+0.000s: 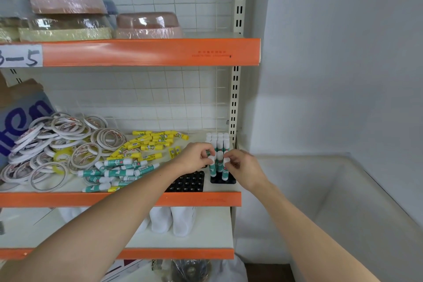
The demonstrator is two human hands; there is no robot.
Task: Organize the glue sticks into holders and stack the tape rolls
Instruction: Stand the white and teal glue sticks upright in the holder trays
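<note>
A black holder [223,179] at the right end of the middle shelf carries several upright green glue sticks [219,144] with white caps. My left hand [195,158] pinches the cap of one green stick [211,165] at the holder's front left. My right hand [240,166] pinches another green stick [225,167] at the front right. A second black holder [188,182] lies empty just left of it. Loose green glue sticks [116,171] and yellow glue sticks [151,142] lie in piles. A heap of tape rolls [59,144] covers the shelf's left part.
The middle shelf has an orange front edge [57,198]. Wrapped bowls [148,24] sit on the upper shelf. White packs [171,220] stand on the lower shelf. A cardboard box [20,117] stands at far left. A white bin [332,201] is at the right.
</note>
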